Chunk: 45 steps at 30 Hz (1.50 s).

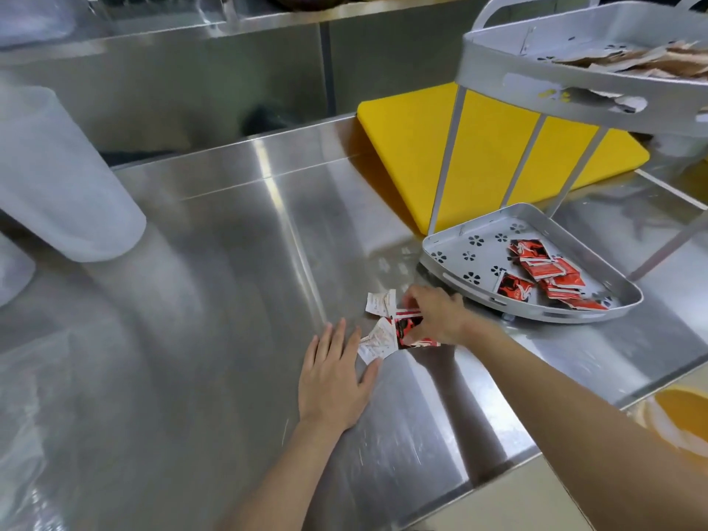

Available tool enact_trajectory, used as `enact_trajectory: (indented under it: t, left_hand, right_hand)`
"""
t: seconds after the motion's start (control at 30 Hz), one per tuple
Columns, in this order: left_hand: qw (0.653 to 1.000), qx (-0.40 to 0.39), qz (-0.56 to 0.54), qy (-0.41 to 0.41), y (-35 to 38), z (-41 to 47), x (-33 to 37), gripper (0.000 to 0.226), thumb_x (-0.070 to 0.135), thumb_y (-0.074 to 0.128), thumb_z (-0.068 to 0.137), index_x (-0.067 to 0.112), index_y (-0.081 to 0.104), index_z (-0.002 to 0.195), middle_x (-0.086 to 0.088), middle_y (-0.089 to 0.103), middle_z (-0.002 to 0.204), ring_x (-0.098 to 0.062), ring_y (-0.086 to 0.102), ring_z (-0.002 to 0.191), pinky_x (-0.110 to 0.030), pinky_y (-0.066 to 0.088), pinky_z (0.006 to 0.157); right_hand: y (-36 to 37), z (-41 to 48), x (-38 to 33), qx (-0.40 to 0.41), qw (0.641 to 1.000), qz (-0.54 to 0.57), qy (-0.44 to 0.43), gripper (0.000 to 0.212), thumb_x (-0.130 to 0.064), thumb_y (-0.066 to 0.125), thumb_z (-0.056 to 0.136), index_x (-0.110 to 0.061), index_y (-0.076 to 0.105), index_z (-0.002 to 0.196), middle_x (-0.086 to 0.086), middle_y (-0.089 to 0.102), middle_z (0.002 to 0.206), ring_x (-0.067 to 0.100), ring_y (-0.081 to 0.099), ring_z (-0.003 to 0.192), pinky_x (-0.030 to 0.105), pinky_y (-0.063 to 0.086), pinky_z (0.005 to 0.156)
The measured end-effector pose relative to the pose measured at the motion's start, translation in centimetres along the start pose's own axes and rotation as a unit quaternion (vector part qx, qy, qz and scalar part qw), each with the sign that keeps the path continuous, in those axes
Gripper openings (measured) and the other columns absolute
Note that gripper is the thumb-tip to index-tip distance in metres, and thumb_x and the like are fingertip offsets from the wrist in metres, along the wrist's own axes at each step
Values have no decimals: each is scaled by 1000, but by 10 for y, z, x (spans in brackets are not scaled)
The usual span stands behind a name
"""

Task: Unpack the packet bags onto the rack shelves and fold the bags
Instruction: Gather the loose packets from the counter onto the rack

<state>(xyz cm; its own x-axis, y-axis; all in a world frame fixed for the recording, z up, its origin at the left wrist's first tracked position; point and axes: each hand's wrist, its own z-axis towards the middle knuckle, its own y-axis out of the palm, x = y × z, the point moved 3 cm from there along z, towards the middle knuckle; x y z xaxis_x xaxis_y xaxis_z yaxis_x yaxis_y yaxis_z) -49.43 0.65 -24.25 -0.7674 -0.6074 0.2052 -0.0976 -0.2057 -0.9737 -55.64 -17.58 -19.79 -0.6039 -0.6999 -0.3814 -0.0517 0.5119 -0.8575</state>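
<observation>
A small heap of red-and-white sauce packets (383, 331) lies on the steel counter (214, 262), just left of the grey two-tier rack. My right hand (436, 316) curls over the heap's right side, fingers closed on red packets (408, 327). My left hand (335, 373) lies flat with fingers spread, its fingertips touching a white packet (373, 344). The rack's lower shelf (459, 243) holds several red packets (548, 274). The upper shelf (498, 59) holds brownish packets (651, 61).
A yellow cutting board (402, 147) lies behind the rack. A large translucent white container (57, 178) stands at the left. The counter's front edge runs lower right, with an orange and white object (678, 415) beyond it.
</observation>
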Motion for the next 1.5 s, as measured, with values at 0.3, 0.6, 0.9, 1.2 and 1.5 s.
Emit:
enact_trajectory:
  t: [0.3, 0.6, 0.9, 1.2, 1.5]
  left_hand:
    - [1000, 3, 4, 0, 1, 1, 5, 66, 58, 26, 88, 19, 32, 141, -3, 30, 152, -21, 22, 141, -37, 10, 115]
    - [999, -26, 24, -9, 12, 16, 30, 64, 56, 27, 89, 17, 31, 140, -14, 22, 153, -28, 13, 143, -46, 6, 115]
    - [1000, 6, 5, -16, 14, 19, 33, 61, 53, 44, 85, 14, 46, 132, -19, 44, 141, -32, 34, 135, -49, 19, 111]
    - [999, 30, -26, -20, 10, 18, 32, 67, 57, 41, 82, 9, 51, 128, -15, 48, 139, -29, 38, 134, -47, 23, 112]
    - [997, 54, -44, -15, 6, 18, 33, 65, 50, 55, 74, 7, 54, 122, -13, 56, 131, -29, 47, 127, -50, 31, 108]
  right_hand:
    - [-3, -27, 6, -79, 991, 107, 21, 31, -23, 71, 75, 1, 62, 92, 17, 69, 100, 30, 64, 89, 32, 47, 74]
    - [-45, -58, 42, 103, 935, 327, 88, 26, -30, 65, 82, -13, 50, 68, -2, 56, 57, 13, 48, 51, 21, 33, 45]
    - [-63, -66, 87, 230, 841, 446, 204, 22, -15, 69, 78, 1, 54, 76, 18, 55, 64, 28, 61, 44, 30, 50, 44]
    - [3, -38, 16, 118, 970, 195, 83, 23, -21, 66, 78, -13, 61, 99, -1, 58, 86, 21, 59, 85, 27, 44, 74]
    - [31, -16, -18, 83, 987, 122, 61, 28, -33, 76, 68, -17, 53, 69, 5, 52, 85, 29, 54, 91, 34, 40, 79]
